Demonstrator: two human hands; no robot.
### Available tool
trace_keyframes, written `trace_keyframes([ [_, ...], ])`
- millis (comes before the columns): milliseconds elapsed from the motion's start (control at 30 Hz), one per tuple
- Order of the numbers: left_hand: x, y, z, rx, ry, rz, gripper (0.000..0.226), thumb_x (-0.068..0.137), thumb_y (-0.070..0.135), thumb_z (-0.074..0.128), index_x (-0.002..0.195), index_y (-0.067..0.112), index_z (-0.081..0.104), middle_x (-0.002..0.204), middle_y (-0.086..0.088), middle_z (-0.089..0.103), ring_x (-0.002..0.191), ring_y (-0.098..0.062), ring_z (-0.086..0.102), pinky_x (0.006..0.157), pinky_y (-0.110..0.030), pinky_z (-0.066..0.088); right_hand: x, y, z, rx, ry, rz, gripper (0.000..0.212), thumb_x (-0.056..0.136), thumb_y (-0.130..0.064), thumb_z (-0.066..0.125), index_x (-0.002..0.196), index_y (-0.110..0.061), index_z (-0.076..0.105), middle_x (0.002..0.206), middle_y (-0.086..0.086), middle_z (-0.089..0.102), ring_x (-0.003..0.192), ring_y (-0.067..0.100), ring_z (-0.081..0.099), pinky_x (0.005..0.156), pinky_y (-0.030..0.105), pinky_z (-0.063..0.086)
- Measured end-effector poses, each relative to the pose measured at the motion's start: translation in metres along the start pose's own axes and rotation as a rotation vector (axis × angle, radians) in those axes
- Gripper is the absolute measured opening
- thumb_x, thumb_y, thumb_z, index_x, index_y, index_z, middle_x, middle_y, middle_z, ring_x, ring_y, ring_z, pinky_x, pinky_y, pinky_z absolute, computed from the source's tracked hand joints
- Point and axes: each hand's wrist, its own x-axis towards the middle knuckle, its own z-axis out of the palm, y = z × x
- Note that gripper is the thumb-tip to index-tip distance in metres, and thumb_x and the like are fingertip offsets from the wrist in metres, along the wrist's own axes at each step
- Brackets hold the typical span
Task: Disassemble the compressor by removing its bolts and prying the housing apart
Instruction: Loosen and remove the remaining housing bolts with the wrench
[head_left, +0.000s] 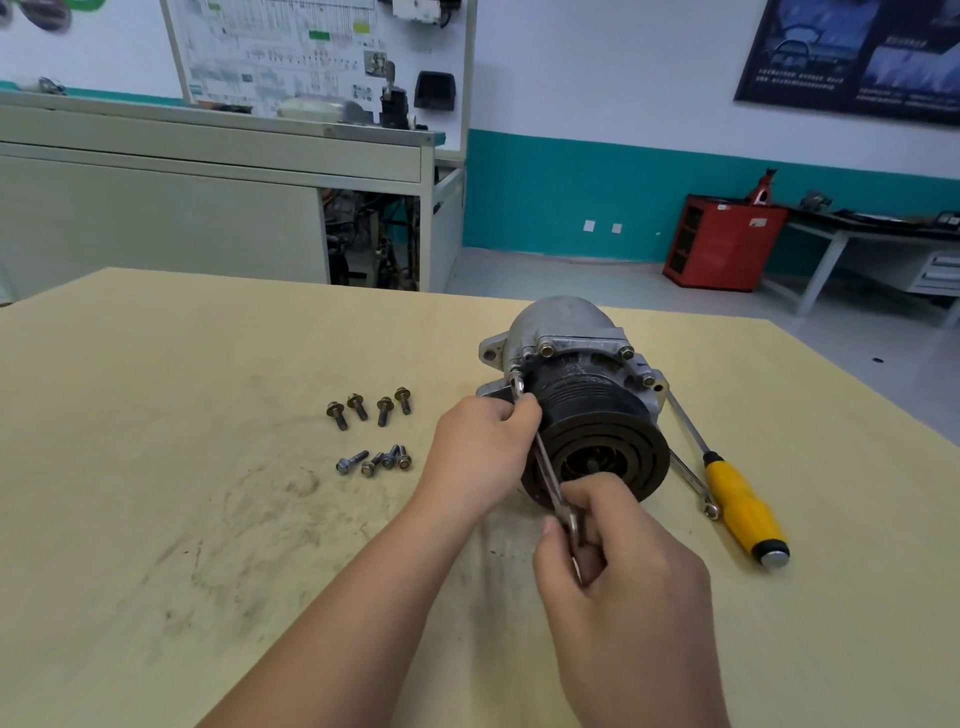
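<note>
The compressor (563, 332) lies on its side on the yellow table (208, 519), its black pulley (602, 447) facing me. Three bolts (546, 349) still sit in the silver housing flange. A thin metal wrench (550, 478) runs from the flange's left side down toward me. My left hand (483, 447) pinches the wrench's upper part beside the pulley. My right hand (618, 561) grips the wrench's lower end in front of the pulley. Several removed bolts (371, 431) lie in two loose rows to the left.
A yellow-handled screwdriver (743, 504) and a second wrench (693, 483) lie right of the compressor. Beyond the table stand a grey workbench (208, 171) with a display board, a red cabinet (722, 244) and another bench at the far right.
</note>
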Motion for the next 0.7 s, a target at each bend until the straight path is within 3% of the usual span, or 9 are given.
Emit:
trace_keyframes([
  [67, 0.0, 0.0, -0.001, -0.019, -0.018, -0.007, 0.052, 0.096, 0.026, 0.046, 0.048, 0.015, 0.027, 0.045, 0.0, 0.025, 0.037, -0.013, 0.02, 0.04, -0.025, 0.019, -0.001, -0.003, 0.002, 0.015, 0.054, -0.038, 0.019, 0.065, -0.002, 0.067, 0.077, -0.017, 0.067, 0.053, -0.016, 0.042, 0.058, 0.008, 0.046, 0.053, 0.012, 0.035],
  [167, -0.001, -0.001, -0.002, -0.035, -0.042, -0.027, 0.049, 0.094, 0.024, 0.044, 0.048, 0.016, 0.028, 0.043, 0.002, 0.028, 0.037, -0.011, 0.021, 0.04, -0.025, 0.017, 0.002, -0.009, 0.001, 0.244, 0.083, 0.152, 0.023, 0.065, -0.027, 0.064, 0.086, -0.028, 0.058, 0.046, -0.014, 0.031, 0.052, 0.001, 0.043, 0.053, 0.006, 0.034],
  [233, -0.001, -0.001, -0.002, -0.047, -0.052, -0.044, 0.049, 0.094, 0.024, 0.043, 0.048, 0.016, 0.029, 0.042, 0.003, 0.03, 0.036, -0.011, 0.021, 0.041, -0.026, 0.019, 0.003, -0.009, 0.0, 0.316, -0.019, 0.295, 0.022, 0.074, -0.049, 0.062, 0.079, -0.029, 0.052, 0.049, -0.007, 0.042, 0.053, 0.004, 0.047, 0.052, 0.011, 0.037],
  [300, -0.001, -0.001, -0.002, -0.09, -0.058, -0.06, 0.05, 0.094, 0.024, 0.043, 0.048, 0.017, 0.028, 0.042, 0.004, 0.028, 0.038, -0.012, 0.021, 0.045, -0.029, 0.02, 0.003, -0.007, -0.001, 0.323, -0.152, 0.377, 0.037, 0.076, -0.058, 0.051, 0.068, -0.022, 0.055, 0.051, -0.008, 0.048, 0.05, 0.005, 0.045, 0.051, 0.017, 0.035],
  [400, -0.002, 0.0, -0.002, -0.133, -0.073, -0.071, 0.048, 0.096, 0.026, 0.042, 0.05, 0.017, 0.029, 0.05, -0.001, 0.029, 0.043, -0.014, 0.021, 0.05, -0.03, 0.019, 0.005, -0.011, -0.002, 0.434, -0.252, 0.5, 0.049, 0.069, -0.056, 0.048, 0.057, -0.009, 0.044, 0.047, -0.001, 0.035, 0.044, 0.008, 0.031, 0.047, 0.021, 0.029],
  [500, -0.002, 0.0, -0.003, -0.147, -0.076, -0.081, 0.044, 0.096, 0.027, 0.042, 0.055, 0.016, 0.031, 0.053, -0.002, 0.029, 0.042, -0.013, 0.02, 0.045, -0.029, 0.019, 0.008, -0.015, -0.001, 0.662, -0.272, 0.623, 0.042, 0.065, -0.047, 0.057, 0.053, -0.014, 0.034, 0.054, 0.002, 0.027, 0.048, 0.012, 0.025, 0.051, 0.03, 0.023],
  [600, -0.001, -0.001, -0.004, -0.117, -0.07, -0.072, 0.043, 0.097, 0.029, 0.042, 0.057, 0.014, 0.034, 0.051, -0.002, 0.031, 0.041, -0.012, 0.023, 0.045, -0.029, 0.021, 0.008, -0.016, 0.001, 0.773, -0.322, 0.672, 0.036, 0.065, -0.038, 0.062, 0.048, -0.017, 0.039, 0.05, -0.003, 0.025, 0.045, 0.011, 0.023, 0.05, 0.027, 0.02],
  [700, -0.001, -0.001, -0.003, -0.073, -0.049, -0.031, 0.053, 0.098, 0.034, 0.045, 0.05, 0.016, 0.029, 0.04, 0.007, 0.025, 0.039, -0.011, 0.024, 0.042, -0.023, 0.019, 0.005, -0.013, 0.005, 0.703, -0.301, 0.636, 0.031, 0.07, -0.028, 0.063, 0.05, -0.016, 0.042, 0.046, -0.008, 0.026, 0.043, 0.008, 0.024, 0.044, 0.019, 0.023],
])
